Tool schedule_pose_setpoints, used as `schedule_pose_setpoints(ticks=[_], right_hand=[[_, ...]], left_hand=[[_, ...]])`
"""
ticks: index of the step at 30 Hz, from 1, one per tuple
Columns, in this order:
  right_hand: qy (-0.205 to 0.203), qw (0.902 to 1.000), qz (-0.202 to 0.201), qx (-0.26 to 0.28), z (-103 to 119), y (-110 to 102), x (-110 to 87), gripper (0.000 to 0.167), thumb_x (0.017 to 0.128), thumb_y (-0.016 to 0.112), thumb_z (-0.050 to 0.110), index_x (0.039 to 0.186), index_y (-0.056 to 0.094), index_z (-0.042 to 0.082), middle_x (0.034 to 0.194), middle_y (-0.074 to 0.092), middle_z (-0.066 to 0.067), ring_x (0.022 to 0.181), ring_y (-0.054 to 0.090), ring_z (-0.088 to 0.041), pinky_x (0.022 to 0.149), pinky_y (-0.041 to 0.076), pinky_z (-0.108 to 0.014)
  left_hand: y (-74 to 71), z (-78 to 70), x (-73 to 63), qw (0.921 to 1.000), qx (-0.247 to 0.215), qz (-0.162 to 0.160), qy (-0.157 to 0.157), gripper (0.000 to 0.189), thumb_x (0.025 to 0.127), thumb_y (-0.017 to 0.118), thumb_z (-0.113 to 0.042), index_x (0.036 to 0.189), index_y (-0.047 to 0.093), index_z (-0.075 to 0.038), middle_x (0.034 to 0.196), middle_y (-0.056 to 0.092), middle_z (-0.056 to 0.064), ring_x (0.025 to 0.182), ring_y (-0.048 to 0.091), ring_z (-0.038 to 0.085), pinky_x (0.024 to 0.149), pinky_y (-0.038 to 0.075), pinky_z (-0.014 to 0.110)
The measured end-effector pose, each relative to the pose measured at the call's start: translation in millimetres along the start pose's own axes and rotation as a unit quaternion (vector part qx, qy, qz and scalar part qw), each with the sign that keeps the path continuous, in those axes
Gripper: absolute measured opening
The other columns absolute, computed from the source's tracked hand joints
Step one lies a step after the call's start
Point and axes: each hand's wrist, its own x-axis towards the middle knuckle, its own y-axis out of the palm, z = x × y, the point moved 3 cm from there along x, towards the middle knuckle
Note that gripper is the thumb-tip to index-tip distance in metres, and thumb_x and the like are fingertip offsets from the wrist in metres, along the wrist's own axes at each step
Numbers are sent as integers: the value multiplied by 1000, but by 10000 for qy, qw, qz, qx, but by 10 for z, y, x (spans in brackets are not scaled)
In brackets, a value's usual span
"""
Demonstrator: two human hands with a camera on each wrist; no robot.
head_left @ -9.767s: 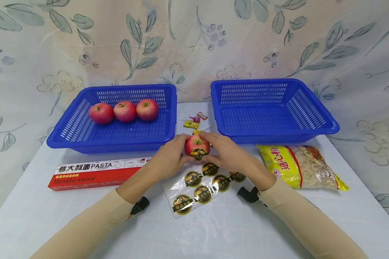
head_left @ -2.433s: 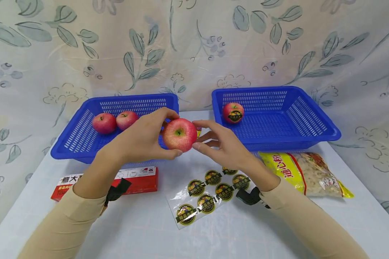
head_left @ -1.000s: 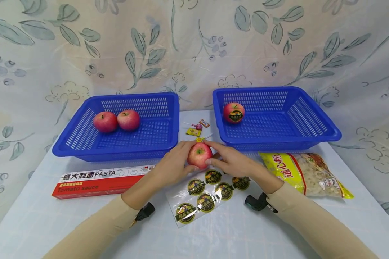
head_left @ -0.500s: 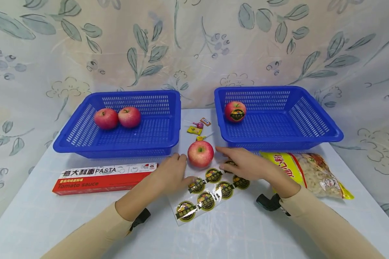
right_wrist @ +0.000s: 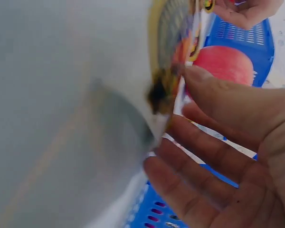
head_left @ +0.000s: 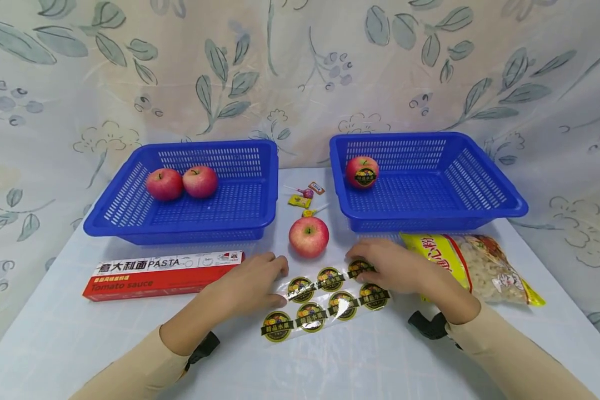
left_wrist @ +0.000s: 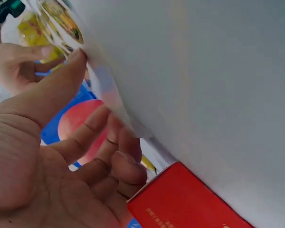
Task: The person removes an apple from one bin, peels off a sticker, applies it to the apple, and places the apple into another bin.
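Note:
A clear sheet of round black-and-gold fruit stickers (head_left: 310, 317) lies across the middle of the table in the head view. My left hand (head_left: 252, 284) holds its left edge, the thumb (left_wrist: 61, 83) on one side and curled fingers at the border. At the right end, my right hand (head_left: 392, 266) pinches the sheet between thumb (right_wrist: 213, 90) and fingers. Just beyond the sheet stands a red apple (head_left: 308, 237), stem up, touched by neither hand. No sticker shows on its visible side.
Two apples (head_left: 182, 183) sit in the left blue basket (head_left: 180, 229); one stickered apple (head_left: 362, 171) is in the right blue basket (head_left: 430, 214). Several candies (head_left: 300, 201) lie between them. A pasta box (head_left: 165, 275) is at left, a pasta bag (head_left: 480, 266) at right.
Earlier, a stickered apple was between my hands; one now sits in the right basket. Another apple came from the left basket, was set down and released. Both hands moved to the sheet, which has turned slightly.

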Motion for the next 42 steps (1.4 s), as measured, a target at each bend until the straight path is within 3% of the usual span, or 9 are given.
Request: schedule_pose_setpoints(ticks=[5, 13, 18, 27, 34, 42], right_hand=[[95, 9998, 153, -12, 157, -11, 6, 37, 91, 79, 19, 125, 69, 7, 116, 69, -2, 108, 66, -22, 96, 54, -44], [-868, 9957, -134, 294, 492, 61, 201, 31, 93, 77, 18, 122, 71, 9, 111, 68, 1, 103, 65, -16, 94, 55, -35], [-1104, 9934, -136, 276, 633, 122, 336, 27, 93, 77, 19, 118, 72, 12, 108, 67, 2, 101, 63, -15, 92, 53, -31], [-1152, 9932, -120, 145, 631, 235, 447, 18, 92, 78, 17, 110, 75, 15, 104, 66, 5, 98, 62, -12, 92, 52, -30], [-1295, 9909, -304, 198, 628, 246, 480, 9, 92, 77, 12, 96, 73, 19, 91, 61, 11, 86, 59, -8, 82, 52, -26], [-1134, 9879, 35, 1059, 575, 218, 470, 10, 98, 67, 6, 98, 66, 15, 92, 64, 8, 82, 56, -4, 78, 52, -24]], left_hand=[[17, 32, -32, 9998, -202, 38, 56, 31, 84, 85, -25, 103, 63, -15, 93, 54, -3, 92, 50, 17, 84, 47, 37], [43, 41, -46, 9991, -317, 77, 258, 27, 88, 82, -24, 99, 57, -18, 80, 52, -7, 79, 51, 13, 71, 43, 30], [47, 52, -66, 9989, -346, 6, 307, 28, 88, 82, -26, 100, 58, -20, 79, 53, -9, 76, 52, 11, 68, 44, 29], [58, 55, -68, 9987, -347, 14, 383, 28, 87, 83, -27, 100, 58, -22, 80, 55, -10, 75, 53, 10, 65, 45, 28], [41, 59, -74, 9993, -264, 42, 268, 28, 86, 84, -29, 97, 58, -23, 81, 55, -9, 76, 52, 11, 64, 45, 29], [37, 72, -84, 9999, -123, 59, 106, 34, 84, 86, -31, 104, 60, -20, 93, 55, -7, 87, 52, 12, 76, 48, 31]])
